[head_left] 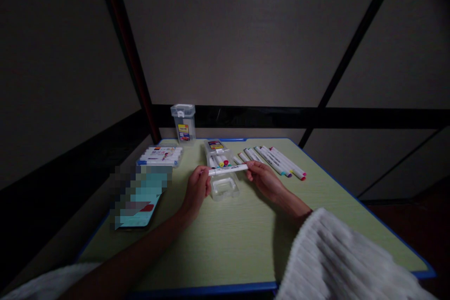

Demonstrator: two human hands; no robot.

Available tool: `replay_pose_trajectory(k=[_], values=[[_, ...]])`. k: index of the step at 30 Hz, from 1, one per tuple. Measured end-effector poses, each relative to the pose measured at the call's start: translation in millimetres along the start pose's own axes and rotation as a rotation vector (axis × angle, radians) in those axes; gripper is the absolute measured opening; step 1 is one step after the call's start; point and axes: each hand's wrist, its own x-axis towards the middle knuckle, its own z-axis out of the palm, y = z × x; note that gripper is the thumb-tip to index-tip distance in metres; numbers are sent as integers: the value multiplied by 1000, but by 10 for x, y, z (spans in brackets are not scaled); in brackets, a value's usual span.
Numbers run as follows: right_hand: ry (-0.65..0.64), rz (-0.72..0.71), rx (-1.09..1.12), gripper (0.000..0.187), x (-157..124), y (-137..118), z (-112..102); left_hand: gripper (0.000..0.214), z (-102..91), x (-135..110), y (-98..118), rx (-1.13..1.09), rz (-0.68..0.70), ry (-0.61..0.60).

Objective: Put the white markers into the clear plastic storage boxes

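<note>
White marker (228,169) spans between left hand (197,186) and right hand (265,180), each pinching an end; judged light, stiff, smooth; mid-barrel likely offers surest hold.

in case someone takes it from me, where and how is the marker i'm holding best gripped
Probably at mid-barrel, pinched from above: the white marker is slim and nearly level, its ends in the left hand and right hand, its middle uncovered.

It's dim in here, the wall (239,37) faintly glowing at top centre, the left edge nearly black.
</note>
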Motion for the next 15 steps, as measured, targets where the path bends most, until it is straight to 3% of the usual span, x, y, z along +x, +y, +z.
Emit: replay_pose_trajectory(k=[15], values=[[72, -40, -96, 15, 34, 6, -27, 22, 8, 20, -29, 13, -32, -37]])
